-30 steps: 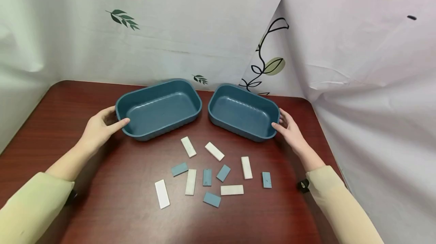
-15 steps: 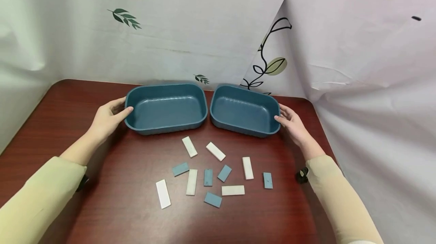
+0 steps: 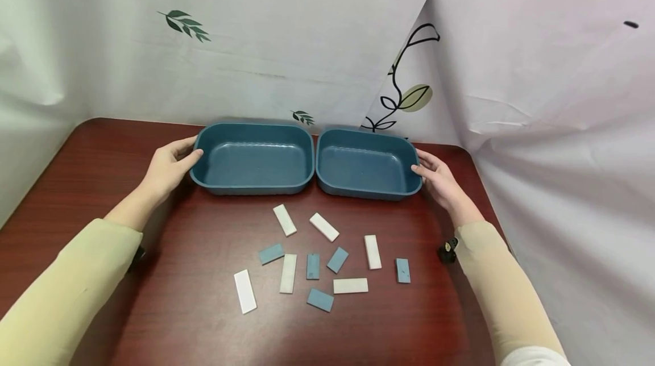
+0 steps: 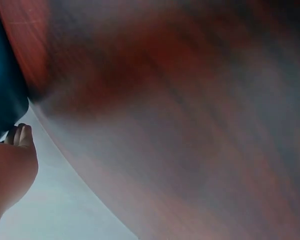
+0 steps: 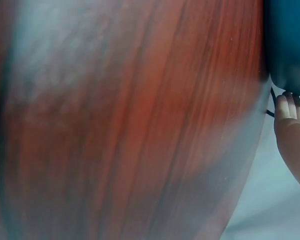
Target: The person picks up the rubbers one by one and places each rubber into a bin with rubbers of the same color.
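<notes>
Two dark blue plastic bins stand side by side at the back of the table, their inner ends close together or touching. My left hand [image 3: 166, 167] grips the outer end of the left bin [image 3: 256, 166], thumb over the rim and fingers outside. At the far end of the right bin [image 3: 364, 168], my right hand [image 3: 441, 183] holds the rim the same way. The left wrist view catches only part of that hand [image 4: 12, 167] under the bin's corner [image 4: 4, 75]. Likewise, the right wrist view has a few fingers [image 5: 285, 107] against the other bin [image 5: 292, 45].
In front of the bins, several white rectangular blocks [image 3: 245, 291] and several smaller blue-grey blocks [image 3: 320, 300] lie scattered on the dark red wooden table [image 3: 204, 332]. A white patterned curtain [image 3: 266, 42] hangs close behind the table's back edge and along its sides.
The left bin has slid right and turned from slanted to nearly straight, its end now by the right bin. The right bin has also turned straighter. Both hands moved with them; the blocks stayed put.
</notes>
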`<state>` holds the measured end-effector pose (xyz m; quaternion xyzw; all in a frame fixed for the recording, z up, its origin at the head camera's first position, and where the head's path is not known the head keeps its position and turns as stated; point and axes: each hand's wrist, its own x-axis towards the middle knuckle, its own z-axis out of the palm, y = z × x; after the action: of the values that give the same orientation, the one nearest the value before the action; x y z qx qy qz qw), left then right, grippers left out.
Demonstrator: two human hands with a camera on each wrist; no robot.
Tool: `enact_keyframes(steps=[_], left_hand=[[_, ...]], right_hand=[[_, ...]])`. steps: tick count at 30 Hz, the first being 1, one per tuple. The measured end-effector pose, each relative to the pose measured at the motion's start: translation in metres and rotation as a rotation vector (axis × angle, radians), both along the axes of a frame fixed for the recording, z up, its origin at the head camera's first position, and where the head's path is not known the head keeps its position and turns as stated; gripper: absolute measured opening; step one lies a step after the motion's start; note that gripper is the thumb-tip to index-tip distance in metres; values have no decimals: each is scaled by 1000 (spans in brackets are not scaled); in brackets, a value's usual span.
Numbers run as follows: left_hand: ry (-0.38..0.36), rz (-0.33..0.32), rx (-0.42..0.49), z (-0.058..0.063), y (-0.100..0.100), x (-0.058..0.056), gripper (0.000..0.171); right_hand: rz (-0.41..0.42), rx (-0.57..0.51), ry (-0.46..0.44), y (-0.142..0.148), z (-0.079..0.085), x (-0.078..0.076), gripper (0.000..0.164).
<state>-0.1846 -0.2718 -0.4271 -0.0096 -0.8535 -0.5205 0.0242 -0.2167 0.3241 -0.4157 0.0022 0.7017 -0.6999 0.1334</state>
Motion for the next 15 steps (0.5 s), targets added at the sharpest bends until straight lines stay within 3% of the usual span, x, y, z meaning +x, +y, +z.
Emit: enact_keyframes(steps=[7, 15], left_hand=[[-1, -3, 25, -1, 0, -6, 52], [-14, -10, 14, -2, 3, -1, 54]], right_hand=[[1, 5, -10, -1, -1, -2, 61], [18, 23, -10, 2, -2, 0, 61]])
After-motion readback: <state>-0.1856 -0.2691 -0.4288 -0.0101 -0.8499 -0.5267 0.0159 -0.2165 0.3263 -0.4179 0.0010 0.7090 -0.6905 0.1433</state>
